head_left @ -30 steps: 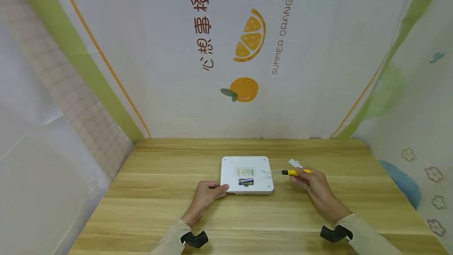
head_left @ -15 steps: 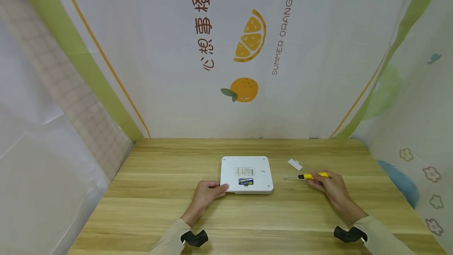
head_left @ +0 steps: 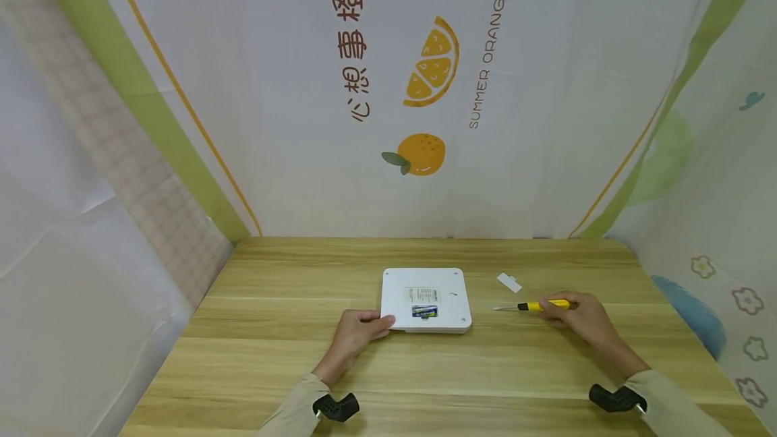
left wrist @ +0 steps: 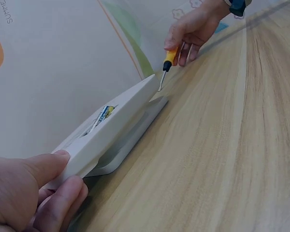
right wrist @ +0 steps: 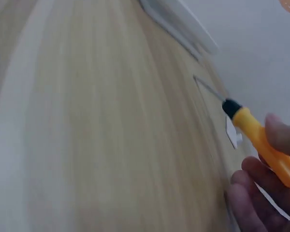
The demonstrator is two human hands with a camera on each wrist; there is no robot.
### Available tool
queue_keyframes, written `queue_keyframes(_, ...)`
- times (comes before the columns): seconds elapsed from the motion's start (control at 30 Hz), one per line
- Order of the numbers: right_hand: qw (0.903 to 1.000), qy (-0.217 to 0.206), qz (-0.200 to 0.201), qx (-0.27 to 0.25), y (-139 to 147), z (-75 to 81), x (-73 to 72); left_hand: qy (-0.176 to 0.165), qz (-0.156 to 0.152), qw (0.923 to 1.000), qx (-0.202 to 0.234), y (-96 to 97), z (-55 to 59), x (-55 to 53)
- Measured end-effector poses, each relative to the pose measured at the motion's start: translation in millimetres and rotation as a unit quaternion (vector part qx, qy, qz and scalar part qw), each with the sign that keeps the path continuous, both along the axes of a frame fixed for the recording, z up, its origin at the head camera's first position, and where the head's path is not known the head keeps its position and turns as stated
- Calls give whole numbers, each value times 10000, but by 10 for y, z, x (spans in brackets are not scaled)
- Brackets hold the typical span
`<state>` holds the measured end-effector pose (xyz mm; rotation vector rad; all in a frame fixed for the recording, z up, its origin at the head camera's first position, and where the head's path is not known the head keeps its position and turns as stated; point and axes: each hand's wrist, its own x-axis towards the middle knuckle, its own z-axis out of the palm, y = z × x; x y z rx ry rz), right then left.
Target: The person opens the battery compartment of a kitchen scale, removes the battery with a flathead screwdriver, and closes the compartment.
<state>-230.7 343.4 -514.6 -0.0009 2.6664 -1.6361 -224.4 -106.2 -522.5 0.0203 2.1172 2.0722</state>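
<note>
Head view: one yellow-and-black screwdriver with a thin metal shaft (head_left: 532, 306), to the right of one flat white rectangular plastic device with rounded corners (head_left: 425, 278); long axis roughly crosswise, tip towards the device's right edge and apart from it. Right hand (head_left: 579, 315) is the nearer to the screwdriver, fingers gripping the handle's rear. Left hand (head_left: 358, 328), at the device's near left corner, pinches the edge, thumb uppermost. Device lies on a wood-grain tabletop (head_left: 388, 376); its face bears a printed rectangular label (head_left: 423, 295) and an uncovered compartment with shiny blue-and-yellow battery contents (head_left: 424, 311), count unclear. Small white plastic cover, oblong and tabbed (head_left: 508, 282), lies between device and right hand, farther back. Left wrist view: smooth white body above a thin grey lower plate (left wrist: 135, 137), gap between; thumb on the upper face, fingers curled beneath the edge. Right wrist view: smooth, rounded yellow handle between thumb and fingers, black collar (right wrist: 230, 106), slender shaft; whether the tip touches wood cannot be told.
</note>
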Motion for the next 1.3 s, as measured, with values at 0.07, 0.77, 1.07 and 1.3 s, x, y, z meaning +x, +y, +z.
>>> queue_keyframes(0.07,9945,440,72,950,47,19,0,0,5,10000,8,3,0,-2)
queue_keyframes(0.77,9054,2547,545,3353,57,-151,-1,17,46,10000,-45,3,-14,-10)
queue_keyframes(1.07,9091,2210,698,3460,49,-8,18,-15,55,9999,-118,12,27,22)
queue_keyframes(1.3,8945,2629,1072,3453,-87,251,-80,-42,51,9999,-140,20,51,28)
